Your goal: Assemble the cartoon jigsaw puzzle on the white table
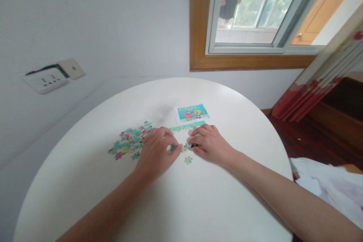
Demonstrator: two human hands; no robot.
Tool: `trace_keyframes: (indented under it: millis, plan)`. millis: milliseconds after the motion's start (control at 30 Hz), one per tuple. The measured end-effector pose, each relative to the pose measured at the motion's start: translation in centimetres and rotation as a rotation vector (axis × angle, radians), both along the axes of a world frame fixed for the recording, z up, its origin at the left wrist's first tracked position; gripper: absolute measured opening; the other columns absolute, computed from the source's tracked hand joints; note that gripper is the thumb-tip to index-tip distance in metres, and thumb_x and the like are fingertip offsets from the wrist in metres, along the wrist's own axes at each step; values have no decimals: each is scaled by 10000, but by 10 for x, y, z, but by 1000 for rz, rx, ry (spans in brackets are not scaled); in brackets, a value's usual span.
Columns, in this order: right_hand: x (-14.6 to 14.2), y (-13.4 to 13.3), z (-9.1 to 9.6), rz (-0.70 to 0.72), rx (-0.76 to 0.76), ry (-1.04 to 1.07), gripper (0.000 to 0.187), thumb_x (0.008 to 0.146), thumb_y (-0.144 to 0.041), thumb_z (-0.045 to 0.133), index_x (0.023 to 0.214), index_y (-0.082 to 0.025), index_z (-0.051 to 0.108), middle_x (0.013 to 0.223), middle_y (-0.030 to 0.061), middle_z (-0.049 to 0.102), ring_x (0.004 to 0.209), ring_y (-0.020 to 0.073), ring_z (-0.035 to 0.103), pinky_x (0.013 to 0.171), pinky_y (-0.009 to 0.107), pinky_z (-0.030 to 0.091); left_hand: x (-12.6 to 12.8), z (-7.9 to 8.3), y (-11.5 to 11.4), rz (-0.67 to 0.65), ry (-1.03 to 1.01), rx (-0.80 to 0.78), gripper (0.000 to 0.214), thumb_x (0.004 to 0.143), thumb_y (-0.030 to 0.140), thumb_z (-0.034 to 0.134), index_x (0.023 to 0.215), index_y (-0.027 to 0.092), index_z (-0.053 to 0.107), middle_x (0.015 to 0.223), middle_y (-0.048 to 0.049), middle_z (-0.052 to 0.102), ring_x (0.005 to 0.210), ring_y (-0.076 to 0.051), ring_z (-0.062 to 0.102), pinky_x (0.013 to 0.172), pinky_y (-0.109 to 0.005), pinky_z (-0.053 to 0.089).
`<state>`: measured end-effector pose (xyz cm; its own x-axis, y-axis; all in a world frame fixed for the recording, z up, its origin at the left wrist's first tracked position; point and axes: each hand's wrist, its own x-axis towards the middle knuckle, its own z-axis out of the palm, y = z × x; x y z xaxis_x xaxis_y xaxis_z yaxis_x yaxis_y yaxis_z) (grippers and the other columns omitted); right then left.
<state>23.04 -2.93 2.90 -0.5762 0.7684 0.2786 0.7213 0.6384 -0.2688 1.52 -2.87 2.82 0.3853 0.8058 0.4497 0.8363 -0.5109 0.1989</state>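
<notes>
Both my hands meet over a few small jigsaw puzzle pieces (186, 146) near the middle of the table. My left hand (159, 149) pinches the left end of these pieces, thumb and fingertips closed. At the right end, my right hand (208, 143) has its thumb and forefinger closed on a dark-patterned piece. A single pale green puzzle piece (188, 160) lies just below, touched by neither hand. Beyond my fingers runs a joined strip of green and yellow puzzle (187, 126). Left of my left hand spreads a heap of loose puzzle pieces (127, 141), partly hidden behind it.
A picture card (193, 113) with cartoon figures lies behind the strip on the round white table (113, 196). Wall and window frame (241, 62) stand behind the table. To the right are a curtain (306, 92) and white cloth or bags (326, 181) below table height.
</notes>
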Motion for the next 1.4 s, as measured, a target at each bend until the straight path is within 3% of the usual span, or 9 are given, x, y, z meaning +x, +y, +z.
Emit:
trace_keyframes:
  millis: [300, 467, 600, 1400]
  plan:
    - [0, 1, -2, 6, 2, 14, 193, 855, -295, 601, 1019, -255, 695, 1104, 51, 624, 1039, 219, 459, 868, 372, 317, -2, 3, 0, 33, 7, 5, 42, 750, 254, 633, 753, 219, 655, 898, -51, 556, 911, -229, 527, 883, -400, 405]
    - [0, 2, -2, -2, 4, 26, 182, 843, -285, 614, 1004, -262, 695, 1110, 42, 623, 1040, 213, 464, 866, 371, 316, -7, 5, 0, -111, 5, 5, 174, 741, 196, 613, 908, 228, 654, 981, -58, 547, 973, -231, 522, 920, -411, 400]
    - [0, 1, -1, -9, 0, 27, 162, 845, -287, 614, 980, -252, 696, 1111, 47, 623, 1044, 213, 464, 866, 370, 318, -8, 1, 0, -190, 16, -13, 164, 742, 240, 649, 905, 242, 657, 1016, -55, 544, 1005, -234, 517, 933, -407, 398]
    - [2, 3, -2, -10, 4, 27, 157, 835, -274, 622, 971, -255, 698, 1105, 46, 622, 1038, 216, 463, 858, 371, 318, -2, -2, -1, -142, 17, -3, 95, 778, 233, 637, 870, 244, 654, 983, -44, 561, 972, -223, 529, 907, -385, 396]
